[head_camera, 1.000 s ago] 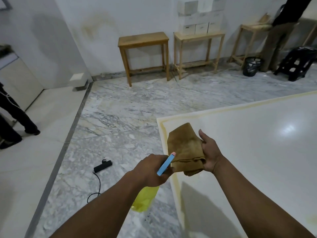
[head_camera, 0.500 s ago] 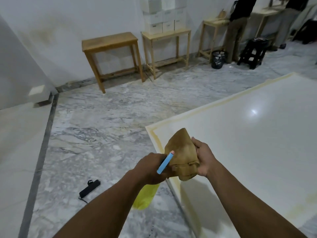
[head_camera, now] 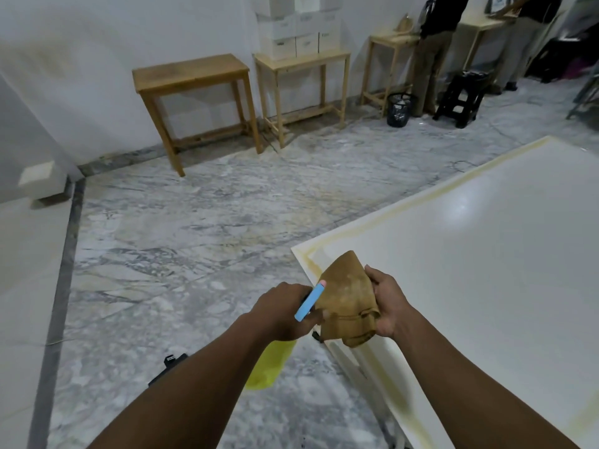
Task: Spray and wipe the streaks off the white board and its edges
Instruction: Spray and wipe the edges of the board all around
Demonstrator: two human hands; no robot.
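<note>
The large white glossy board (head_camera: 470, 254) lies flat across the right side of the view, with yellowish streaks (head_camera: 372, 222) running along its left and far edges. Over its near corner, the right hand (head_camera: 389, 303) grips a crumpled brown cloth (head_camera: 346, 299), fingers curled round its right side. The left hand (head_camera: 282, 312) is just beside it, clamped on a spray bottle with a translucent yellow body (head_camera: 269, 367) hanging below the fist and a light blue trigger piece (head_camera: 309, 301) lying against the cloth. Grey-veined marble floor (head_camera: 194, 238) spreads to the left. Against the far white wall stand two wooden tables (head_camera: 191, 72), one carrying stacked white boxes (head_camera: 298, 30). A black mesh bin (head_camera: 400, 108) and a black stool (head_camera: 460, 95) sit near two standing people (head_camera: 434, 43).
</note>
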